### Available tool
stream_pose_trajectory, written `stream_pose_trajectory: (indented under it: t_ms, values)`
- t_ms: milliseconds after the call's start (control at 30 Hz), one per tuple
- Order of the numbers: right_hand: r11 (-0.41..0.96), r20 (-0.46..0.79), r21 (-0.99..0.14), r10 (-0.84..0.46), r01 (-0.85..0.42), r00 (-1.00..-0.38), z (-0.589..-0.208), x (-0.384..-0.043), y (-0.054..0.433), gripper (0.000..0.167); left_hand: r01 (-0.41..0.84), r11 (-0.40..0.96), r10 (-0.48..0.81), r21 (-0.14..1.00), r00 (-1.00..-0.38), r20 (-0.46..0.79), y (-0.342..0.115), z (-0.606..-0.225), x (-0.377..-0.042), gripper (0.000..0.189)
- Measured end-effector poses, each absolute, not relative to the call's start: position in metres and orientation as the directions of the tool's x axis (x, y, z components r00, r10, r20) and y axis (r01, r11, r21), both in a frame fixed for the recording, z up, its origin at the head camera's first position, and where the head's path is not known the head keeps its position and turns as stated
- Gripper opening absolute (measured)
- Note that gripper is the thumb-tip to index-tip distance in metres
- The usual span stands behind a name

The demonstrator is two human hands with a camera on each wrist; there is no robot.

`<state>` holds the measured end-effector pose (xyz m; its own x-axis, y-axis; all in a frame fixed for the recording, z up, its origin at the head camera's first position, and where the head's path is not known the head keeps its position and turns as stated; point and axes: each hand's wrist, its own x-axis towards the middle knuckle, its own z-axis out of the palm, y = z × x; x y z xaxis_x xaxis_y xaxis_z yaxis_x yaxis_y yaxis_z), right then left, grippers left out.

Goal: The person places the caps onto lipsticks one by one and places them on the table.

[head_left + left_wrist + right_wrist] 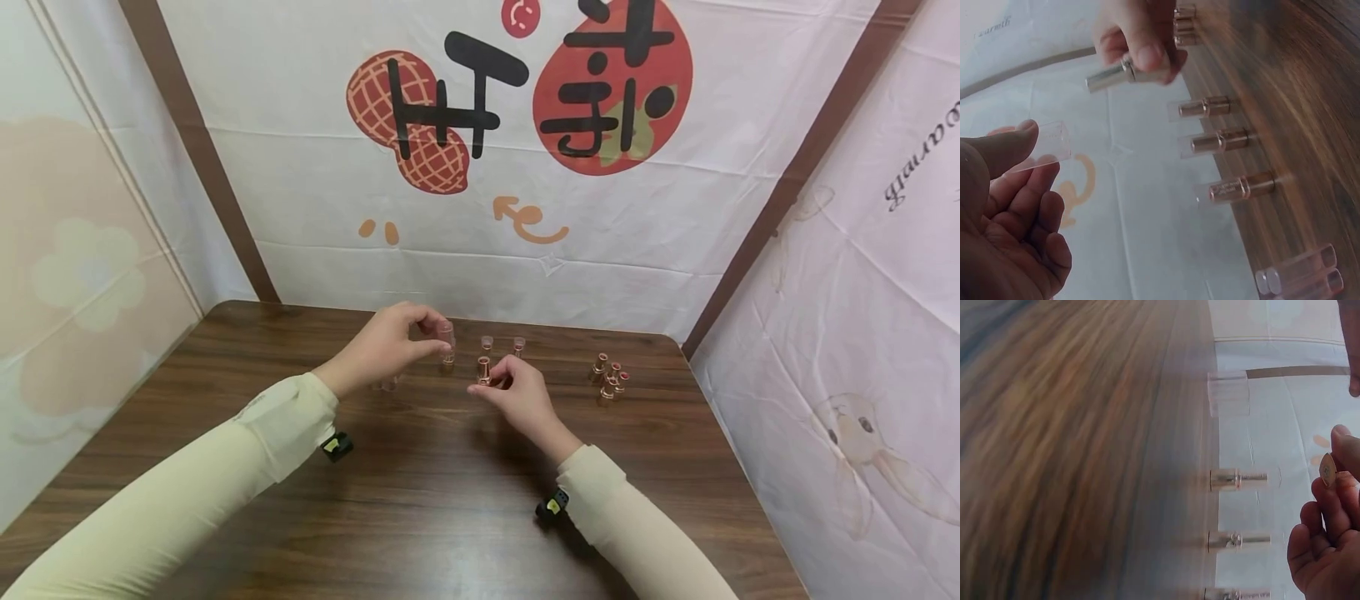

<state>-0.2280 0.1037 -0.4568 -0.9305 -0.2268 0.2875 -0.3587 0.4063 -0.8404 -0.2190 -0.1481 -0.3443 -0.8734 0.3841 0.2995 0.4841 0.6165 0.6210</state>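
My left hand [397, 337] pinches a clear cap [1052, 145] between thumb and fingers, its other fingers loosely bent. To its right, my right hand [522, 398] grips an uncapped gold lipstick tube [483, 370] by its lower part. In the left wrist view this tube is tilted toward the cap, with a gap between them. The right wrist view shows the tube's round base [1328, 470] at my fingertips. Three gold lipstick tubes with clear caps stand in a row near the hands: one [1241, 187], another [1217, 142] and a third [1204, 108].
Several uncapped gold lipstick tubes [611, 382] stand grouped at the right of the wooden table [420, 500]. A few loose clear caps [1300, 275] stand at the left, partly behind my left wrist in the head view. A printed cloth [315, 208] hangs behind the table's back edge.
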Motion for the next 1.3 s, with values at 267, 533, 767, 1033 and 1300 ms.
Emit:
stream_pose_trajectory:
  t_ms: [267, 533, 767, 1033, 1300]
  values:
    - [0.364, 0.297, -0.858, -0.224, -0.362, -0.928, -0.455, -0.229, 0.084, 0.033, 0.511, 0.587, 0.404, 0.628, -0.857, 0.319, -0.136, -0.339, -0.219, 0.019]
    - [0.337, 0.316, -0.864, -0.214, -0.374, -0.924, -0.45, -0.229, 0.074, 0.032, 0.524, 0.555, 0.423, 0.646, -0.846, 0.323, -0.13, -0.337, -0.222, 0.019]
    - [0.313, 0.32, -0.873, -0.214, -0.374, -0.923, -0.445, -0.23, 0.072, 0.031, 0.533, 0.576, 0.438, 0.62, -0.842, 0.316, -0.127, -0.338, -0.225, 0.02]
    - [0.258, 0.319, -0.891, -0.234, -0.375, -0.918, -0.439, -0.227, 0.068, 0.03, 0.518, 0.565, 0.45, 0.641, -0.846, 0.286, -0.126, -0.346, -0.224, 0.018]
    - [0.249, 0.32, -0.895, -0.221, -0.37, -0.921, -0.436, -0.22, 0.072, 0.029, 0.532, 0.556, 0.472, 0.639, -0.835, 0.285, -0.124, -0.354, -0.22, 0.014]
